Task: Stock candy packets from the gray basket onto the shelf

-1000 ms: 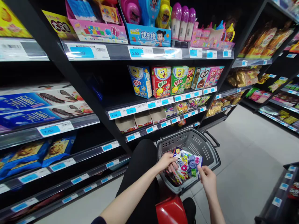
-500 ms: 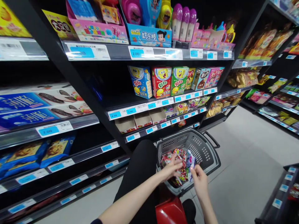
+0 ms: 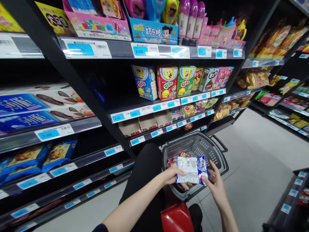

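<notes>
A white and blue snack packet (image 3: 189,167), its printed label side facing up, is stretched between my two hands above the basket. My left hand (image 3: 172,174) grips its left edge, with the thumb lying on top. On the other side, my right hand (image 3: 215,180) pinches the lower right corner; its index finger is raised off the packet. Beneath them stands a grey shopping basket (image 3: 205,145) with slotted walls. Several colourful small packets (image 3: 184,154) lie inside it, partly hidden by the packet and my hands.
Price-tagged shelves (image 3: 145,109) rise ahead and on the left, with snack boxes (image 3: 166,82) on them. The bent black-clad leg (image 3: 145,170) is left of the basket, a red object (image 3: 177,217) below it. Tiled floor (image 3: 248,154) lies right; a low shelf (image 3: 289,199) stands beyond.
The packet has come up out of the basket and now lies flat between both hands. My left hand, earlier spread over the basket's contents, has closed on its left edge.
</notes>
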The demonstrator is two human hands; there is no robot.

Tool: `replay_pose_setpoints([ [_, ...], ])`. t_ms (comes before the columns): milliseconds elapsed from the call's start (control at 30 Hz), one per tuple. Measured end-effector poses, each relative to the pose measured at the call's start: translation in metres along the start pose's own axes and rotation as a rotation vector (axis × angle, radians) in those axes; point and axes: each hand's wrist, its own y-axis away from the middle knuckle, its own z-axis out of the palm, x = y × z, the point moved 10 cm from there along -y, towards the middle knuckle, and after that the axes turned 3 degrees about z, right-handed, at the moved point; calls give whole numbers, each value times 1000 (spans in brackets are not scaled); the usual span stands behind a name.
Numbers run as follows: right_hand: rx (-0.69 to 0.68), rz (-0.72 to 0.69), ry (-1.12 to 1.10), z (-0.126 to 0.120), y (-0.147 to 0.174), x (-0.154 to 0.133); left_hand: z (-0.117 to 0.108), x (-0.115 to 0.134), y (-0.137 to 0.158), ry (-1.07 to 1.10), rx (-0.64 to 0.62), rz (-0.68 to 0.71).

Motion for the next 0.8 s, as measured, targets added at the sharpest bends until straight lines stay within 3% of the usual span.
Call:
replay_pose_setpoints([
  [100, -127, 118, -194, 7, 0, 15, -4, 13, 1, -83, 71, 118],
  [233, -44, 164, -191, 0, -1, 26, -15, 34, 1, -307, 209, 312],
  [333, 57, 135, -80, -8, -2, 26, -19, 48, 3, -610, 279, 397],
  [433, 130, 84, 47, -14, -1, 22, -22, 54, 6, -862, 346, 397],
  [600, 154, -5, 164, -16, -1, 12, -25, 55, 11, -957, 441, 379],
  [800, 83, 20, -21, -14, -2, 7, -32, 56, 14, -948, 499, 379],
])
